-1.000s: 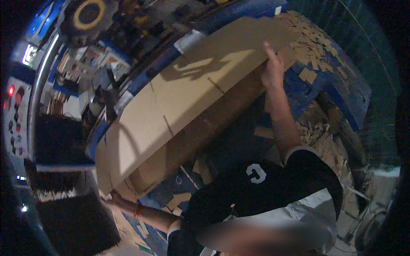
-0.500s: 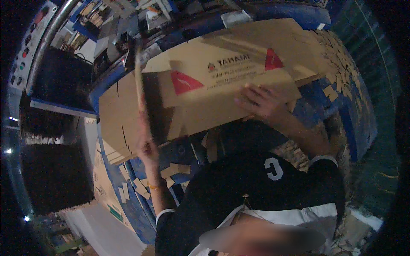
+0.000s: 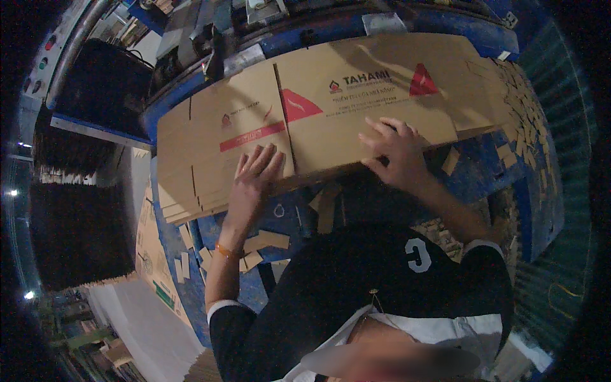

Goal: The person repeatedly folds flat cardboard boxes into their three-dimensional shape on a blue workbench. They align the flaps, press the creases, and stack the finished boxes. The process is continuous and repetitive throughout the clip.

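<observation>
A stack of flat brown cardboard box blanks lies across the blue work surface before me. The top blank carries red triangles and dark print, with a red band on its left panel. A dark slot line runs between its left and middle panels. My left hand rests on the left panel near the front edge, open, fingers stretched out. On the middle panel lies my right hand, also open, with fingers apart and thumb near the front edge. Neither hand grips anything.
Small cardboard offcuts are scattered at the right, and more strips lie by my left forearm. Behind the stack stands blue machinery. At the far left are a control panel and a dark stack of sheets.
The top blank's left panel, held up edge-on by my left hand before, now lies flat. My left hand has come down onto it. The right hand stays on the middle panel.
</observation>
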The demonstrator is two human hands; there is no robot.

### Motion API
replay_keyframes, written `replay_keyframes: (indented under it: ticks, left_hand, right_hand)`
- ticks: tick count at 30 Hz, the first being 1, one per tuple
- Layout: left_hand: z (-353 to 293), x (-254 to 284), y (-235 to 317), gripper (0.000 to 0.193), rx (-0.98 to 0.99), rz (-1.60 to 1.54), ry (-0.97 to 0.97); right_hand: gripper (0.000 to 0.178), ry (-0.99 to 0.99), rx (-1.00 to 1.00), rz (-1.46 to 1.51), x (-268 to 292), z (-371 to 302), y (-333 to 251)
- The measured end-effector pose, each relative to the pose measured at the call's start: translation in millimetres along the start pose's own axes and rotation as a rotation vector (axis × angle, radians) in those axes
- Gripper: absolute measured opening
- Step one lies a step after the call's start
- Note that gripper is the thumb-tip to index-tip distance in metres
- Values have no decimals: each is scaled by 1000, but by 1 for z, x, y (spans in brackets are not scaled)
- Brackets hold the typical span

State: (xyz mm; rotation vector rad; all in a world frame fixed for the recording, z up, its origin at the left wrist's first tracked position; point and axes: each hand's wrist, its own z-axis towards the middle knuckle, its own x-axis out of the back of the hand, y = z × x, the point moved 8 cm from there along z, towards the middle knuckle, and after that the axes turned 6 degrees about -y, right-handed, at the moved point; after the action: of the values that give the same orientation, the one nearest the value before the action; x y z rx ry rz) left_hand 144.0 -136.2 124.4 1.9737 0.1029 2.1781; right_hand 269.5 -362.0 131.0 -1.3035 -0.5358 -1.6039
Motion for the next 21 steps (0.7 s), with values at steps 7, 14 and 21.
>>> replay_keyframes:
  ticks: [7,14,21]
  left_hand:
    - [39,25,-35,55,-83,-87,214]
    - [111,45,-74,56,-109,-123,465]
    - [155,58,-40,60,-92,26,559]
  right_hand:
    - [79,-229,-103,72,-22,66,58]
    - [101,-354,-223,-8,-41,135,120]
    - [81,67,-241,-23,-66,203,179]
